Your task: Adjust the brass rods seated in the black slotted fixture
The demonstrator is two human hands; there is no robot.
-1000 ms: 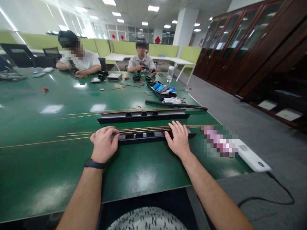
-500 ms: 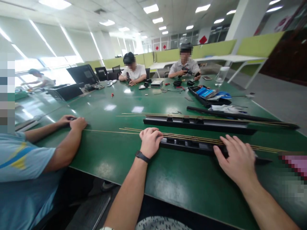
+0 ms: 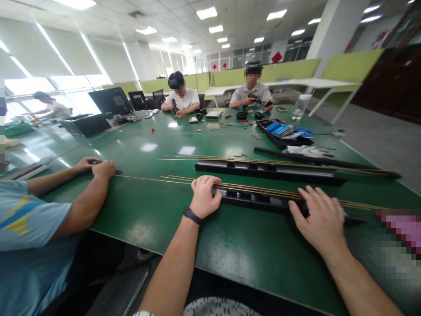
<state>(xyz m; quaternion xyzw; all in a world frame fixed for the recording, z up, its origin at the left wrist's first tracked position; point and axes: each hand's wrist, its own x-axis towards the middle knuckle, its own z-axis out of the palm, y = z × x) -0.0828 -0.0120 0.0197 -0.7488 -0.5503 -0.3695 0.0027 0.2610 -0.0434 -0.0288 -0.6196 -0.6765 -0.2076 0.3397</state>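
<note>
A long black channel (image 3: 250,201) with silvery inner faces lies in front of me on the table. Several thin brass-coloured rods (image 3: 263,189) run along its top and stick out past both ends. My left hand (image 3: 205,195), wearing a dark wristband, rests over the channel's left end. Its fingers curve across the rods and its thumb stands apart. My right hand (image 3: 319,217) lies over the right part of the channel and rods, palm down with spread fingers. What sits under both palms is hidden.
A second black channel (image 3: 269,171) with similar rods lies beyond. Behind it are a dark tube (image 3: 296,156), white gloves (image 3: 309,151) and a black tray (image 3: 279,139). At left, a co-worker's hands (image 3: 100,168) are at one rod's far end. A pixelated pink item (image 3: 401,226) lies right.
My left thumb has moved away from its fingers. My right hand stays spread over the rods. The whole view has shifted slightly.
</note>
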